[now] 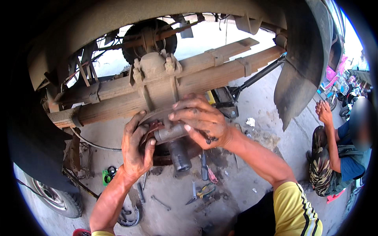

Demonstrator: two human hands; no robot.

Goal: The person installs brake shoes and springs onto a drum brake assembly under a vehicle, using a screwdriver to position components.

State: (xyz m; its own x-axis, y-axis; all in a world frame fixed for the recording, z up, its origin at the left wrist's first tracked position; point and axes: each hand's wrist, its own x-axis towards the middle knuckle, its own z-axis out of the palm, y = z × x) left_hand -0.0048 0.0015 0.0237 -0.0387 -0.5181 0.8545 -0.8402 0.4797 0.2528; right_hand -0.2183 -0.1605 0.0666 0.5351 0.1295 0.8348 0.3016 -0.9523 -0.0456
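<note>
My left hand (136,147) is closed round the left edge of a curved, dirty metal brake part (151,117) below the leaf springs. My right hand (206,122) grips the same part from its upper right, fingers bent over it and thumb lower down. Between the hands lies a grey metal cylinder (170,133), with a reddish-brown bracket (155,126) at its left end. A dark axle spindle (180,156) points down toward me below the cylinder. My right fingers partly hide how these pieces join.
Leaf springs (165,94) cross above my hands, under the vehicle body. A black fender flap (301,78) hangs at right. On the ground lie pliers (205,191), a wrench (161,202) and a screwdriver (204,167). A person (338,157) squats at far right; a tyre (59,198) stands lower left.
</note>
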